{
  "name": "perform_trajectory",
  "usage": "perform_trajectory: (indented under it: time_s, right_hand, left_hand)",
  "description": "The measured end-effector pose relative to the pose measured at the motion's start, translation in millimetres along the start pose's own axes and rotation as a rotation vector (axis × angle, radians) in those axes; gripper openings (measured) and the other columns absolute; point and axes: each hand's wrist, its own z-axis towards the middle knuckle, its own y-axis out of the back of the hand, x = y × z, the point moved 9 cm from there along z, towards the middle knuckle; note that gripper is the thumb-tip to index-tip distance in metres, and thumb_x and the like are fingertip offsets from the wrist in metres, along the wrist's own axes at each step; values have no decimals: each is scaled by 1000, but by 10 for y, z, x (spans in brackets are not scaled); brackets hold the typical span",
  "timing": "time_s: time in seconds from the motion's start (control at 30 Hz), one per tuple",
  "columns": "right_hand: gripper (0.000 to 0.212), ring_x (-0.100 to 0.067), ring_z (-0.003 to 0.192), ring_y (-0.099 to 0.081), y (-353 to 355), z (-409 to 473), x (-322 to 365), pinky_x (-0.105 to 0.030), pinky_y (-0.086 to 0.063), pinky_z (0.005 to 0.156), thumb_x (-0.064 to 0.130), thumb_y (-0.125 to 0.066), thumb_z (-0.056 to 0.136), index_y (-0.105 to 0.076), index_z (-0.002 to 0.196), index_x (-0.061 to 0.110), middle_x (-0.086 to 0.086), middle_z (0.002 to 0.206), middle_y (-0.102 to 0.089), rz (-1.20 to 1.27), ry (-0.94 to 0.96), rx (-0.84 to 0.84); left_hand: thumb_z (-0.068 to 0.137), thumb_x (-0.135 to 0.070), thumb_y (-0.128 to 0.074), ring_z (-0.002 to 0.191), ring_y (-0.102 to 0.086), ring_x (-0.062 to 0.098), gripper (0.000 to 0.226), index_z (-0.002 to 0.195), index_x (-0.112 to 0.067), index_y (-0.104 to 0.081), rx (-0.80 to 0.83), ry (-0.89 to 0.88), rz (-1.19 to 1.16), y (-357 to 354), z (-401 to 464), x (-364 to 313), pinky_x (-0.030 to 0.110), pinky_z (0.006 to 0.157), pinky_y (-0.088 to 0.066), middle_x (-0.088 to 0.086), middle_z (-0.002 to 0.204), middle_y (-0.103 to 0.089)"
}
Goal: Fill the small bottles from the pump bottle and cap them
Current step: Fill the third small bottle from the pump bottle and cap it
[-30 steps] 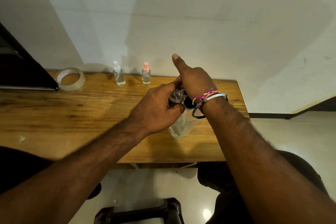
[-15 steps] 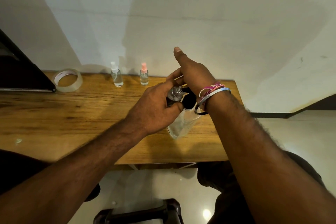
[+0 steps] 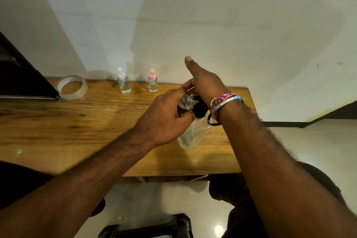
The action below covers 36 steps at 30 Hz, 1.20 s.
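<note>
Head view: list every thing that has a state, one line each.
pump bottle: upright on the table, part full.
small bottle: gripped in left hand, at the pump.
right hand: on the pump head.
white-capped bottle: capped, upright.
pink-capped bottle: capped, upright.

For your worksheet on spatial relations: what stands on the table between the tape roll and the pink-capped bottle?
In the head view, a white-capped bottle stands between the tape roll and pink-capped bottle.

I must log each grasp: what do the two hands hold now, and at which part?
The left hand grips a small bottle around its body. The right hand rests on the pump bottle top; its grip is hidden.
</note>
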Motion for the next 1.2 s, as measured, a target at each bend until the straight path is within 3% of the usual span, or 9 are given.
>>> perform_trajectory:
  time_s: [0.2, 0.4, 0.5, 0.6, 0.7, 0.77, 0.87, 1.0, 1.2]
  right_hand:
    - [81, -23, 78, -69, 33, -25, 65, -40, -52, 89, 75, -32, 93, -77, 76, 10, -6, 78, -74, -101, 78, -61]
    - [79, -21, 76, -68, 56, -26, 98, -37, -51, 83, 71, -27, 97, -78, 80, 13, -2, 75, -74, -197, 155, -135]
    - [72, -26, 80, -68, 65, -38, 141, -41, -53, 87, 68, -25, 99, -77, 100, 19, -8, 81, -73, -270, 206, -165]
    - [79, -22, 75, -69, 70, -8, 76, -41, -53, 86, 75, -28, 94, -79, 79, 16, -2, 75, -74, -177, 149, -165]
    - [81, -21, 73, -71, 46, 22, 34, -41, -55, 86, 78, -34, 91, -78, 65, 14, -2, 71, -75, -57, 76, -90]
    - [80, -23, 73, -72, 31, 38, 32, -43, -56, 87, 77, -36, 90, -78, 67, 13, -4, 71, -75, 13, 44, -31]
    - [80, -28, 73, -72, -19, 32, 1, -46, -57, 89, 76, -39, 91, -79, 76, 8, -9, 71, -75, 96, -37, 54]
    - [82, -27, 68, -68, -35, 20, 2, -42, -56, 82, 75, -38, 91, -79, 86, 5, -10, 72, -74, 132, -82, 101]
    - [78, -29, 74, -72, -17, 22, -15, -47, -57, 90, 75, -40, 91, -78, 75, 8, -9, 73, -75, 98, -67, 37]
  left_hand:
    - [78, -51, -55, 83, -61, 3, 41, 113, -31, -63, -22, 25, 44, -15, -5, 70, 19, 67, -42, -11, 94, -65]
    - [82, -33, -63, 80, -56, -2, 23, 104, -33, -58, -29, 48, 84, -11, -21, 80, 6, 64, -38, -17, 91, -57]
    - [85, -25, -67, 78, -54, -2, 21, 101, -34, -56, -35, 52, 94, -13, -36, 83, 6, 63, -37, -18, 89, -55]
    - [86, -24, -68, 79, -55, -5, 23, 103, -35, -56, -32, 49, 75, -20, -50, 82, 5, 64, -38, -19, 90, -56]
    - [83, -42, -62, 83, -62, -3, 25, 105, -31, -62, -31, 39, 16, -33, -36, 61, 8, 68, -43, -15, 95, -64]
    - [81, -48, -58, 87, -66, 3, 47, 121, -27, -67, -31, 32, -10, -34, -20, 54, 18, 71, -50, -10, 105, -70]
    - [78, -49, -55, 84, -64, -2, 59, 132, -27, -66, -24, -1, -21, -3, -17, -18, 8, 70, -44, -12, 117, -71]
    - [80, -49, -55, 91, -68, 2, 58, 133, -28, -65, -12, 2, -17, 0, -10, -25, 15, 74, -51, -12, 124, -70]
    - [87, -24, -66, 88, -62, -11, 47, 133, -27, -65, -40, -17, -4, 39, -28, -93, 2, 71, -42, -29, 107, -64]
